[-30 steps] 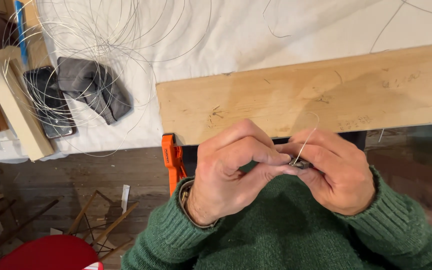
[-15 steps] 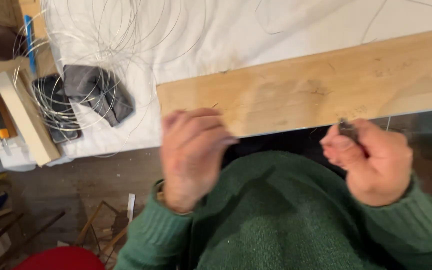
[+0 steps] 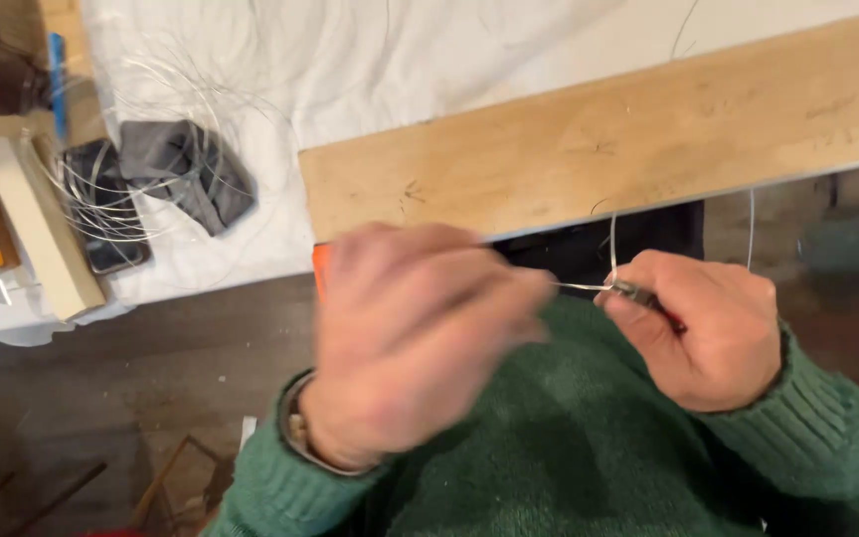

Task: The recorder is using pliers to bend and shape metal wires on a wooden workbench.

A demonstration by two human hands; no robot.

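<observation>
Your right hand (image 3: 708,333) is fisted tight around small pliers (image 3: 648,298), whose tip pinches a thin wire (image 3: 581,287) just below the wooden board (image 3: 599,149). Your left hand (image 3: 410,338), blurred, fingers curled, meets the wire's other end; grip unclear.

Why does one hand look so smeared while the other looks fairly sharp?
In the head view, the left hand is streaked by motion blur; the right hand, gripping a small tool on thin wire, is crisper, and the wooden board is evenly lit without glare.
</observation>
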